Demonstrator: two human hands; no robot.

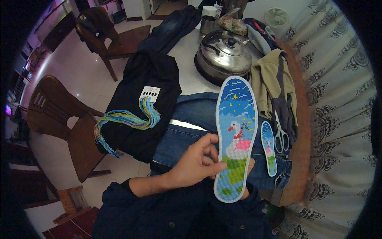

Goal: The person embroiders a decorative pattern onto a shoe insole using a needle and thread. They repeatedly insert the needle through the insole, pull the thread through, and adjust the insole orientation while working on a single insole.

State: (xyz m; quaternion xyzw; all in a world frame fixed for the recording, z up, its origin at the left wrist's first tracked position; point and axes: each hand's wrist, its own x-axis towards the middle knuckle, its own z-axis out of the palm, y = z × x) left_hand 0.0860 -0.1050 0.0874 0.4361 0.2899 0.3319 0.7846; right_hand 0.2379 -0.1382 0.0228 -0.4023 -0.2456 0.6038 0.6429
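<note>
My left hand (198, 159) pinches a cross-stitch insole (238, 119) by its left edge, thumb in front and fingers partly behind. The insole stands nearly upright; it shows a white swan on blue water, green patches below and a white border, and bears printed figures. Behind its lower right edge is my right hand (251, 165), mostly hidden, so its grip cannot be seen. A thin pale thread (260, 154) runs rightward from the insole's edge. A second insole (269, 149) with a like pattern lies on blue jeans (191, 140), beside scissors (281, 139) with grey handles.
A skein of coloured embroidery threads (128, 116), hung from a white card (149, 93), lies on black cloth (143, 74). Beyond are a lidded steel pot (225, 58), a metal cup (208, 24) and tan clothing (268, 71). Wooden chairs (56, 104) stand left; a patterned curtain (337, 119) hangs right.
</note>
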